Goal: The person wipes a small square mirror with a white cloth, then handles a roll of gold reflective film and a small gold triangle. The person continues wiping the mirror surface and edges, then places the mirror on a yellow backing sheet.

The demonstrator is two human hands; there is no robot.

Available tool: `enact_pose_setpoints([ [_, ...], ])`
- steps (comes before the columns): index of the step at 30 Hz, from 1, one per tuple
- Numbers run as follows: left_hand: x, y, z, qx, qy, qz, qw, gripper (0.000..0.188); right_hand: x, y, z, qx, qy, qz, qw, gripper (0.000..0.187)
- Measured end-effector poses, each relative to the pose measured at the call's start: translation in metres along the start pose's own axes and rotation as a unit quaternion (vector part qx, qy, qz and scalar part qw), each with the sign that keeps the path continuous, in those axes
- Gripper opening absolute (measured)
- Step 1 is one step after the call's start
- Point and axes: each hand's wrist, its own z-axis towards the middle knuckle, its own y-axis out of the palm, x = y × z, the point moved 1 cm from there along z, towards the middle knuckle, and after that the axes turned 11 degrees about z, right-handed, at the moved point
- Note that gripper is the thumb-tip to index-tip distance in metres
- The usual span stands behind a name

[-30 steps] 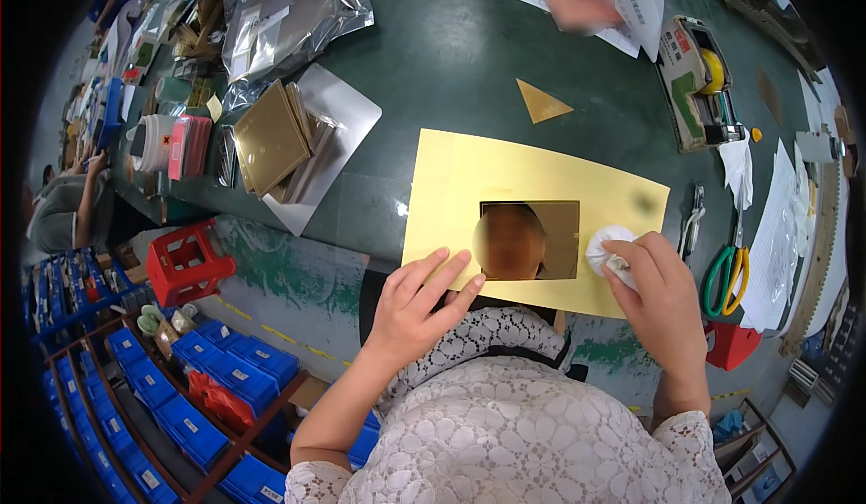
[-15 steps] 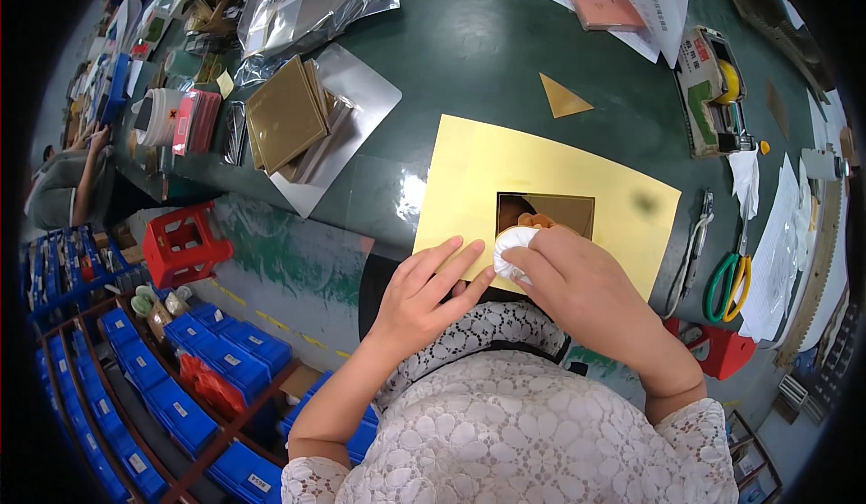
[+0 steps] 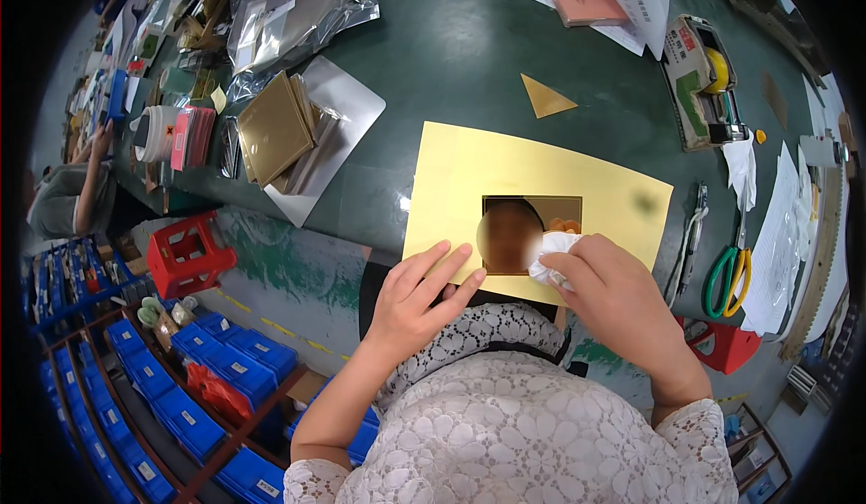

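Right hand (image 3: pixel 618 286) pinching white wad (image 3: pixel 553 260); left hand (image 3: pixel 415 307) spread on yellow sheet (image 3: pixel 541 168); bins (image 3: pixel 185 419), contents unclear.

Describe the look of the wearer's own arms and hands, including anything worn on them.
The left hand and right hand wear no gloves, and no rings or bracelets show. The forearms are uncovered, too. Short white lace sleeves with an openwork flower pattern end around the elbows.

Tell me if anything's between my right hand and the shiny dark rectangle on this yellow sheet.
Yes, the white wad in your right hand: it sits between the fingertips and the lower right of the shiny rectangle. Nothing else visible stands in the way.
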Motion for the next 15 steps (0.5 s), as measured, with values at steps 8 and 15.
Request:
enact_pose_setpoints([
  [8,0.001,0.002,-0.002,0.007,-0.005,0.004,1.0,0.042,0.005,-0.017,-0.022,0.026,0.061,-0.03,0.997,0.035],
  [15,0.0,0.004,-0.006,-0.006,-0.003,-0.014,1.0,0.05,0.021,-0.026,-0.04,0.149,0.097,0.005,0.984,0.033],
])
